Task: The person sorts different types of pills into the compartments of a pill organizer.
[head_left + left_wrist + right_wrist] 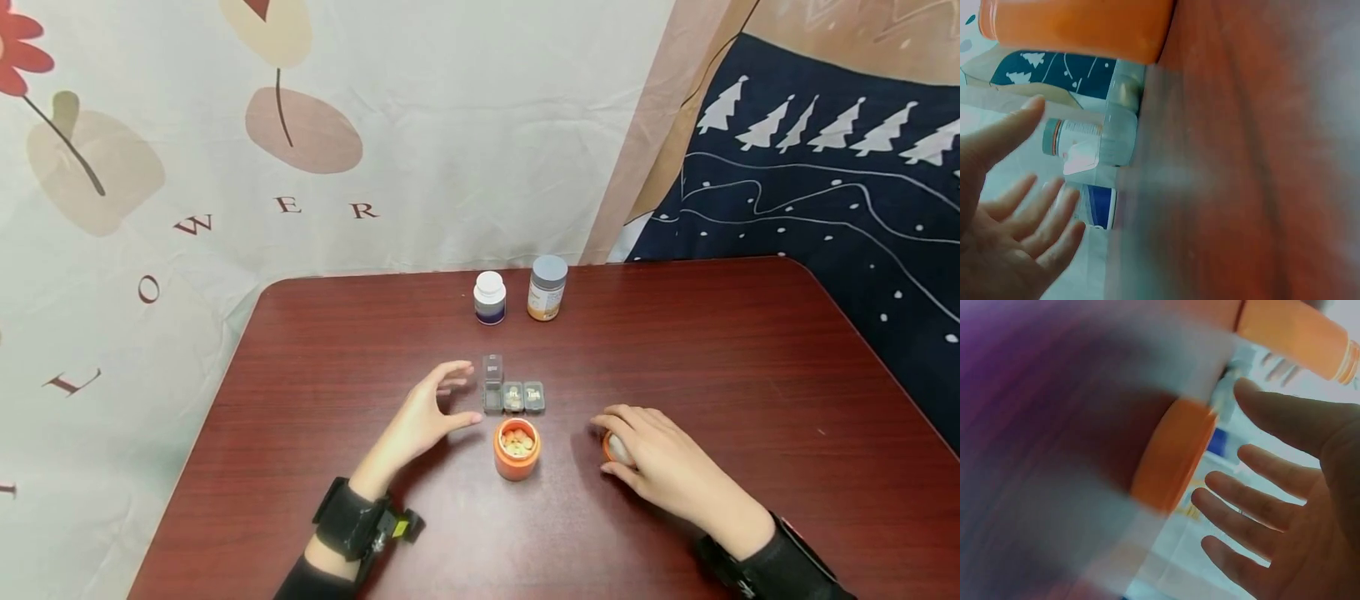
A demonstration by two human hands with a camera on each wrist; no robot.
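Note:
A small grey pill organizer (513, 400) lies mid-table, its left compartment lid (492, 367) flipped up. The other two lids are down, with pale pills showing under them. Just left of it my left hand (427, 417) hovers, fingers and thumb spread apart with nothing between them. In front of the organizer stands an uncapped orange pill bottle (514, 469), filled with pale and orange tablets. To the right, my right hand (667, 462) is over an orange bottle cap (1175, 456) on the table. In the right wrist view its fingers are extended, apart from the cap.
Toward the back edge of the dark red table (750, 350) stand a white-capped bottle (490, 300) and a grey-lidded bottle (546, 292). A printed white cloth (465, 167) hangs behind, with a navy tree-patterned cloth (810, 192) at the right.

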